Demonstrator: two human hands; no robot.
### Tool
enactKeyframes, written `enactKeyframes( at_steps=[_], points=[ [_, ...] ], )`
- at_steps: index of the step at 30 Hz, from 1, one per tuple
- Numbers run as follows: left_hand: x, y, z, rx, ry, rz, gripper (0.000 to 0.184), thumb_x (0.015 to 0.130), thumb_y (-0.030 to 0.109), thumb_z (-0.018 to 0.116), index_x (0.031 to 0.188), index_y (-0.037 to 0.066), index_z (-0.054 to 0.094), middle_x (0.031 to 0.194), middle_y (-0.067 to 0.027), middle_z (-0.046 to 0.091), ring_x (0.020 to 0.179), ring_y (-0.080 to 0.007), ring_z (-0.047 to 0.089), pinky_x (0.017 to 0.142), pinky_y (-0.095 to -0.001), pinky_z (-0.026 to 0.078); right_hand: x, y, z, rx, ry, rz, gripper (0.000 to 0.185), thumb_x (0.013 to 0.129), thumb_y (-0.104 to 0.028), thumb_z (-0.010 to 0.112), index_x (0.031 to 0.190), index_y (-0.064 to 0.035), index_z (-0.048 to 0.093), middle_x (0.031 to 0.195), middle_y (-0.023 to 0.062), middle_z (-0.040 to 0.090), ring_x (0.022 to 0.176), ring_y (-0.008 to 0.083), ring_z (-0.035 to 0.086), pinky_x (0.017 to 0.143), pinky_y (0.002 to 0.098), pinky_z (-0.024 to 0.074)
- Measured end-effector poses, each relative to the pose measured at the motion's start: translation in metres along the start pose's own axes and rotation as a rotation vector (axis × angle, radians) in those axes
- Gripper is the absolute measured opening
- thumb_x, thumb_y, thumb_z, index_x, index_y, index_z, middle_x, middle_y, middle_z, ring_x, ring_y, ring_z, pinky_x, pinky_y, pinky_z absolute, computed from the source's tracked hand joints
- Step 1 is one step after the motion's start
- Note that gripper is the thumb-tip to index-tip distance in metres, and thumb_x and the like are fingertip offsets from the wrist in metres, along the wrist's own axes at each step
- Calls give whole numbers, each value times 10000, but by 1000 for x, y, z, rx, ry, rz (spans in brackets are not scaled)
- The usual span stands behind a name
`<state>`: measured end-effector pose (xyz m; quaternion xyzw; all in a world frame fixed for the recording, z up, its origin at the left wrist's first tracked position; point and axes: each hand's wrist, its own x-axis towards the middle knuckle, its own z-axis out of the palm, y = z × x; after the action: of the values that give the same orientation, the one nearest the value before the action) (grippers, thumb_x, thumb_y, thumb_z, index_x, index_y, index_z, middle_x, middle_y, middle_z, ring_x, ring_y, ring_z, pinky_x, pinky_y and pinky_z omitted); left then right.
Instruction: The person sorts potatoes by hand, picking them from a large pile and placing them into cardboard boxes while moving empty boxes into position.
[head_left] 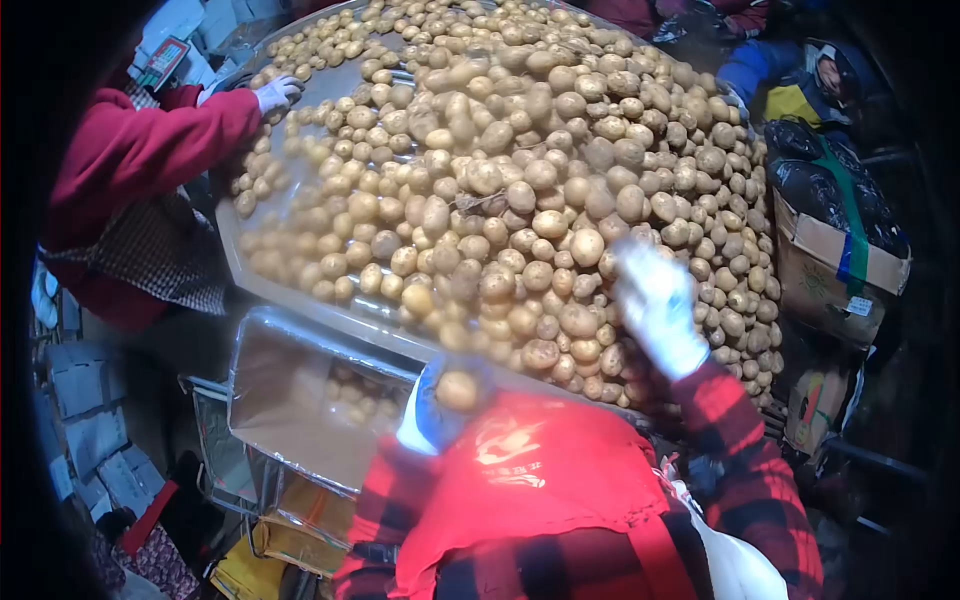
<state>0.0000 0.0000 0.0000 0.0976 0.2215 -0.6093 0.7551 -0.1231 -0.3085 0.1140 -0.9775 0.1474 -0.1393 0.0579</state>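
Note:
Many yellow-brown potatoes (520, 195) are heaped on a large table with a grey rim (330, 318). My left hand (435, 400), in a white and blue glove, is closed around a potato (458, 390) at the near edge, beside a lined box. My right hand (655, 300), in a white glove, reaches over the right part of the heap. It is smeared by motion, so its fingers and anything under them cannot be made out.
A plastic-lined box (300, 400) with some potatoes sits below the table's near left edge. A person in a red top (160, 150) works at the left, one gloved hand on the table. A cardboard box with black bags (835, 265) stands at the right.

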Motion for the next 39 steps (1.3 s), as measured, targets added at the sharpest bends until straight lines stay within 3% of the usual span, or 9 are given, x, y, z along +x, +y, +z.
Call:
enactKeyframes(
  at_steps=[5,11,15,21,29,31,33,35,39],
  points=[
    [25,-6,8,423,-119,10,389,1049,348,537,1250,17,570,1250,-156,634,1191,-316,615,1053,-476,503,-50,-43,57,-3,-248,85,398,829,-157,642,1223,-192,681,1480,172,498,1030,345,645,826,480,542],
    [44,-7,40,409,-69,-265,505,1037,227,527,1510,103,399,1436,-141,540,1250,-292,592,986,-440,516,-29,-42,33,536,-118,283,392,917,-218,647,1291,-101,661,1344,152,629,1256,372,584,1076,449,466],
    [51,8,-36,1064,-227,-328,642,1026,254,527,1599,121,270,1544,-143,447,1310,-301,546,976,-396,512,-13,-43,25,249,-219,290,477,902,-200,629,1367,-102,588,1406,203,565,1118,375,639,981,464,510],
    [62,-5,22,218,-183,-311,640,1030,259,527,1608,230,253,1626,-162,331,1422,-409,435,989,-504,536,26,-1,77,-247,-282,144,529,824,-122,627,1350,-87,575,1325,272,583,892,388,673,792,477,545],
    [24,13,34,-3,-283,-234,610,1032,264,557,1587,203,311,1566,-190,413,1335,-365,528,926,-460,579,39,-45,-8,1193,-857,612,431,844,-184,684,1256,-57,670,1073,90,718,935,179,685,759,303,557],
    [-23,23,5,1026,-256,336,562,1044,242,521,1554,70,360,1504,-156,491,1268,-283,574,949,-400,559,41,-94,5,1303,-884,255,466,866,-258,656,1279,-41,642,1166,139,696,1090,263,643,978,387,497],
    [-53,37,21,425,-100,247,538,1023,154,553,1518,14,395,1462,-136,524,1268,-247,570,1027,-388,529,27,-142,44,1312,-761,145,461,902,-269,618,1312,-65,565,1220,165,637,1140,285,605,991,417,486],
    [-85,56,-14,1458,69,621,491,1054,204,500,1509,41,411,1472,-135,508,1298,-250,547,1063,-404,506,13,-188,51,787,-730,-6,450,939,-315,571,1310,-60,552,1283,222,591,1189,338,591,1041,444,464],
    [-114,67,-42,1071,897,491,537,1049,313,531,1506,54,421,1480,-144,491,1327,-267,520,1108,-432,420,-36,-135,73,1057,-571,-312,507,920,-184,612,1396,-32,522,1393,248,516,1144,350,623,829,439,568]
  ],
)
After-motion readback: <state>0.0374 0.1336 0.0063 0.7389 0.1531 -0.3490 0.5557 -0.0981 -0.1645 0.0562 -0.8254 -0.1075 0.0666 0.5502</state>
